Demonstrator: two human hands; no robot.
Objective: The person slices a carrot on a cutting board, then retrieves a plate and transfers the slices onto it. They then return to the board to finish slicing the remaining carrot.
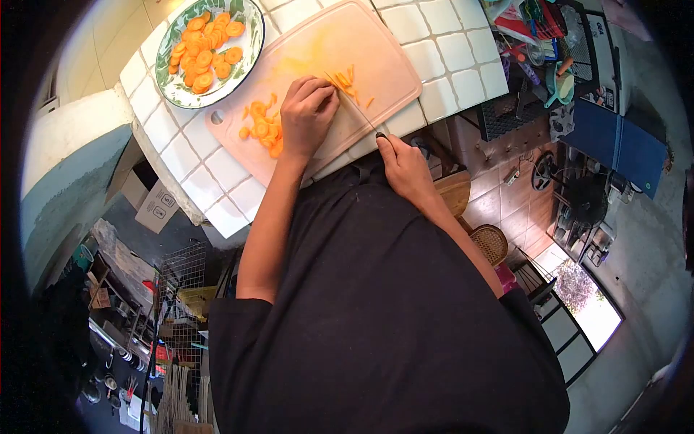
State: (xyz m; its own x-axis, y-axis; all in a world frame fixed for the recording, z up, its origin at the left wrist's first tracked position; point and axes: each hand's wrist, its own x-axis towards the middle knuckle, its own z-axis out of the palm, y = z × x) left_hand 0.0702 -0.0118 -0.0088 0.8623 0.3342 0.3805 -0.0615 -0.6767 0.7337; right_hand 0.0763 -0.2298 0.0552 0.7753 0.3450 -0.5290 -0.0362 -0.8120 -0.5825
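My right hand [406, 168] is closed around the dark handle of a kitchen knife [361, 116]. Its thin blade points up and left across a pink cutting board [347, 36]. My left hand [309, 116] is curled on the board near the blade's tip, with its fingertips pressed on carrot; most of that piece is hidden by the fingers. Thin carrot strips [343, 81] lie beyond the blade. On the other side of my left hand, a small pile of carrot slices [267, 130] rests on the board.
An enamel plate [168, 85] with a green and white pattern holds more round carrot slices at the upper left. The board lies on a white tiled counter [206, 177]. Off the right edge stand a cluttered rack [513, 119] and a woven chair [489, 244].
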